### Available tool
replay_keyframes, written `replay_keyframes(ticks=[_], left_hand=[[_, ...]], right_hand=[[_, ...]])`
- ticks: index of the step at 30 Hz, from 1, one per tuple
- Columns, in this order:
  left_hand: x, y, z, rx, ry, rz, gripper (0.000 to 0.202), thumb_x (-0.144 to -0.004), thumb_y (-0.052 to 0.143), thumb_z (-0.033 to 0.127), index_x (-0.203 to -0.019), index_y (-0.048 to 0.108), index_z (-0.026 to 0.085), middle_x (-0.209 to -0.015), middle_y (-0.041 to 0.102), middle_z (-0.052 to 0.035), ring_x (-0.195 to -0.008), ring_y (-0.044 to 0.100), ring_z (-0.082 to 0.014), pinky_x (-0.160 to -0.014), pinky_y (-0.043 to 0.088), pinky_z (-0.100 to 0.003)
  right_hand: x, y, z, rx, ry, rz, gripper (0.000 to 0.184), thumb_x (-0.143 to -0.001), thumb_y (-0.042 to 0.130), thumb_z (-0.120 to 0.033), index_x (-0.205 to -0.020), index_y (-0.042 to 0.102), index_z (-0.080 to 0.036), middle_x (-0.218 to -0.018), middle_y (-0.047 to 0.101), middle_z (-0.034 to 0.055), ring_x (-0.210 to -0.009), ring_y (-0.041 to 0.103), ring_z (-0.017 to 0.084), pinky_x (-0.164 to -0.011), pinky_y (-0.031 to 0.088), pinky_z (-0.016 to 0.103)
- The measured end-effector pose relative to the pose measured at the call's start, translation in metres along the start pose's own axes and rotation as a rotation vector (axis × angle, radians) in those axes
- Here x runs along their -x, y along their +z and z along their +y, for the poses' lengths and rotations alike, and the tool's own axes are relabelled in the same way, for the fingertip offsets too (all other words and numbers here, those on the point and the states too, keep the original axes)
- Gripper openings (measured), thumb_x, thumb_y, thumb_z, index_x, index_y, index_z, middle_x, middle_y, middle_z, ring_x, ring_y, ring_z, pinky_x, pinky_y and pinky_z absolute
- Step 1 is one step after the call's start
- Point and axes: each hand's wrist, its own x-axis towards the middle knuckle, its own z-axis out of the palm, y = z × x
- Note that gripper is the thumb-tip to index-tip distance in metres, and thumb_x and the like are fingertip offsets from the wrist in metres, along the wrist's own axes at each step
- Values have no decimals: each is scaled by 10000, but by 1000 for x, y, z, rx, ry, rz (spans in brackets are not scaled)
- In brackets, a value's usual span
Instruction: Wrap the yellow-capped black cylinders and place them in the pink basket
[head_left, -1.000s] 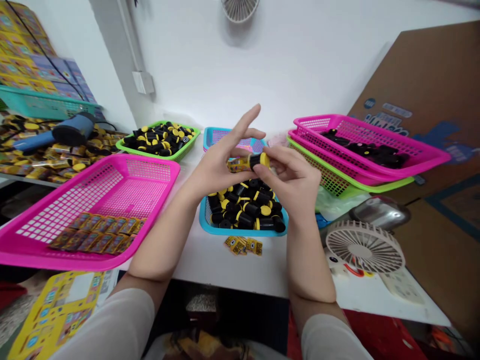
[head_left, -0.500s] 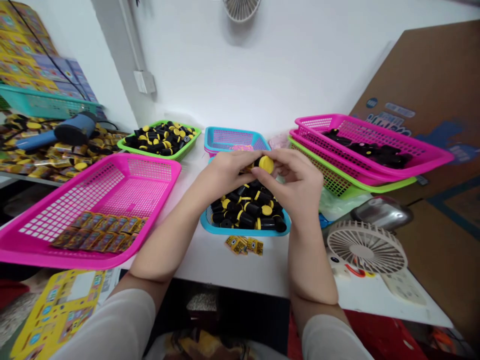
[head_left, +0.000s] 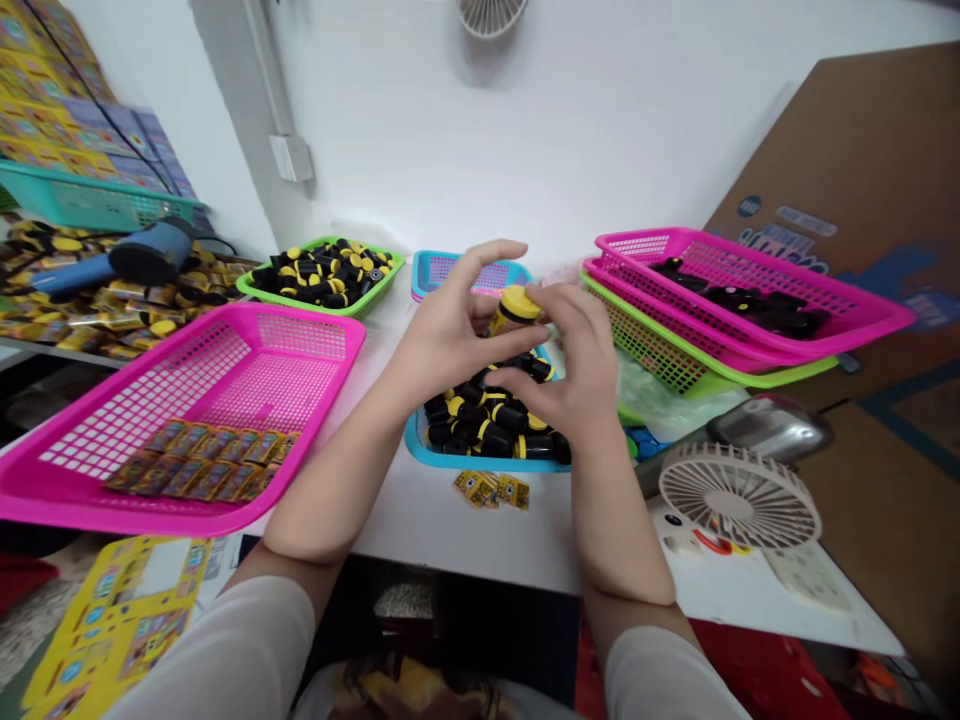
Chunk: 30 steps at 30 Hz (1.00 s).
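Note:
Above the blue basket (head_left: 487, 463), a small yellow-capped bottle (head_left: 517, 304) with a printed label stands roughly upright between my hands. My left hand (head_left: 450, 335) has its thumb across the front of the bottle and fingers behind it, the index finger raised off. Fingertips of my right hand (head_left: 574, 355) press on the side of the cap, and its thumb sits lower, apart from the bottle. Black bottles with yellow caps fill the basket below. Several yellow printed stickers (head_left: 491, 490) lie on the white table just in front of it.
To the left is a pink basket (head_left: 232, 515) with rows of labelled pieces (head_left: 202, 460). Behind it stands a green basket (head_left: 322, 275) of black-and-yellow bottles. Stacked baskets (head_left: 750, 300) and a small fan (head_left: 739, 500) are on the right; a large cardboard box (head_left: 862, 200) stands beyond.
The bottle has turned from lying sideways, cap toward me, to nearly upright with the cap on top. My left index finger has lifted, and my right thumb has moved down off the cap.

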Motion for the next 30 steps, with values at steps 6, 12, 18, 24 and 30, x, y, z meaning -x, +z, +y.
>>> replay_keyframes(ticks=[6, 12, 18, 24, 30], left_hand=[[0, -1, -7, 270, -149, -38, 789, -947, 770, 333, -1587, 309, 331, -926, 732, 10, -718, 768, -164, -617, 600, -283], [2, 3, 3, 330, -195, -76, 873, -928, 780, 327, -1614, 240, 348, -911, 709, 34, -698, 760, -146, -627, 608, -282], [1, 4, 5, 539, -377, -312, 737, -898, 616, 147, -1545, 283, 267, -714, 622, 93, -613, 698, -126, -534, 520, -225], [1, 2, 2, 385, -332, -143, 906, -821, 696, 178, -1594, 234, 281, -673, 470, 117, -516, 522, -92, -510, 397, -240], [2, -9, 9, 687, -330, -387, 977, -778, 723, 205, -1623, 238, 266, -677, 545, 129, -517, 523, -81, -522, 390, -234]], right_hand=[[0, -2, -1, 99, -66, -40, 727, -991, 720, -376, -1619, 361, -295, -1474, 606, 140, -1435, 587, 351, -1238, 491, 594], [-5, -7, -18, 127, -89, 16, 633, -987, 651, -239, -1573, 414, -262, -1360, 687, 155, -1315, 663, 334, -1169, 557, 529], [-5, 7, -22, 165, -161, 67, 579, -984, 655, -255, -1530, 462, -270, -1292, 726, 125, -1238, 715, 314, -1075, 611, 503], [2, 25, -5, 168, -181, 73, 487, -998, 626, -259, -1467, 494, -253, -1277, 733, 135, -1200, 740, 305, -994, 655, 533], [1, 15, -11, 28, -241, 120, 522, -1002, 671, -296, -1484, 474, -264, -1237, 787, 93, -1168, 764, 262, -1087, 632, 534]])
